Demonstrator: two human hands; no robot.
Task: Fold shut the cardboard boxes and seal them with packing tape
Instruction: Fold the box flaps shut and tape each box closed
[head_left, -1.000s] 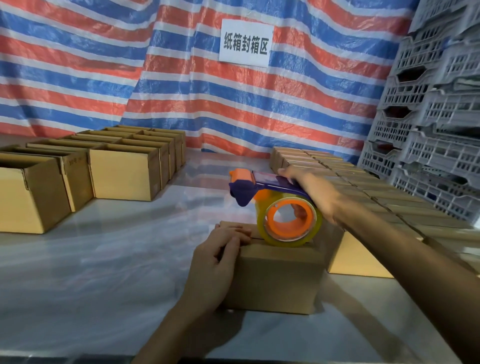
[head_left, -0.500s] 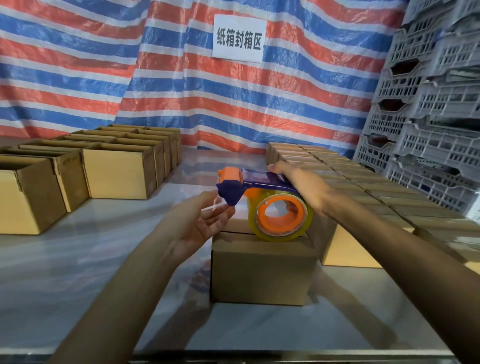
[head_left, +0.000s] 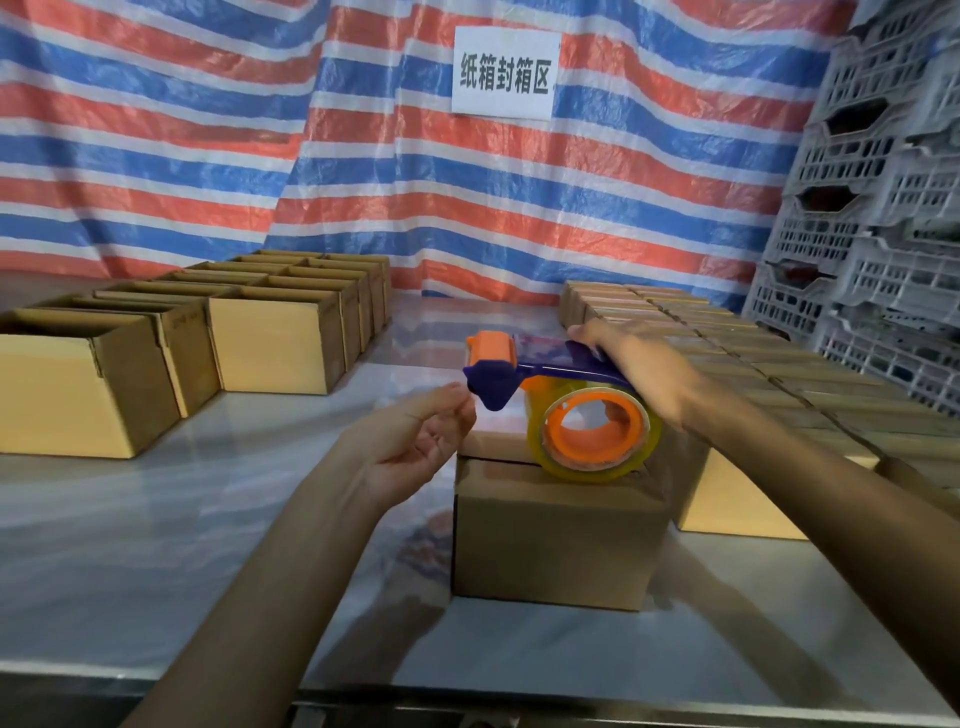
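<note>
Cardboard box (head_left: 556, 535) sat on the table (head_left: 156, 545), flaps folded, seemingly untaped; right hand (head_left: 639, 364) gripped the tape dispenser (head_left: 571, 410) atop it, left hand (head_left: 415, 441) curled loosely at its nose, pinch unclear; open boxes (head_left: 275, 343) awaited closing.

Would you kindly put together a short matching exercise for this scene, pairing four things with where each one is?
Things
1. tape dispenser
2. open boxes
3. paper sign
4. plastic crates

Places
A. stacked at the right edge of the view
B. fixed to the striped sheet
C. in rows on the left of the table
D. gripped by the right hand, over the closed box

Pairs: 1-D, 2-C, 3-B, 4-A
</note>
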